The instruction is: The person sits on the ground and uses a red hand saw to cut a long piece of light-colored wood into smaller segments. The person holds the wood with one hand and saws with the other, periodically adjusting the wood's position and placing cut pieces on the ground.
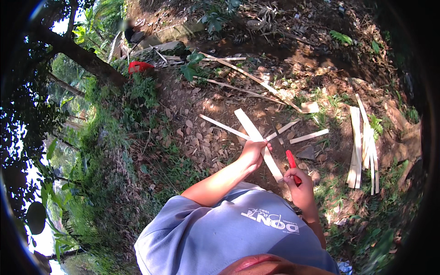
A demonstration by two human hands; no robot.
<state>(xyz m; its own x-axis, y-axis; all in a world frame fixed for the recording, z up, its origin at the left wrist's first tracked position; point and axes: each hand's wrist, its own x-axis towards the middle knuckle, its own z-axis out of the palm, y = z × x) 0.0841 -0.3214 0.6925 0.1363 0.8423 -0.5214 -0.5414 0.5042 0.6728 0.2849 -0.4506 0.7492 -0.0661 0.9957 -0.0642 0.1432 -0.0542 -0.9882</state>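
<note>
1. Fingers (268,145) of the left hand (252,155) grasp a pale, flat wooden strip (249,124) near its middle, slanting in front of the torso; those of the right hand (302,183) wrap round a slim red-handled tool (291,160) with a narrow dark blade (277,135).
2. Ahead of the hands I see thin pale sticks (224,127) on leaf-strewn brown soil (192,142), and a flat grey stone (307,152) just beside the red handle.
3. Off to the right lies a loose bundle of long pale slats (354,151); farther out, a broad-leaved green plant (190,68) stands among longer strips.
4. The blue-grey shirt (229,233) blocks my view of the ground below.
5. The left hand hides part of the strip; I cannot tell whether the blade touches it.
6. At upper left, a red object (140,68) is too small to identify, and a distant person (132,35) is blurred.
</note>
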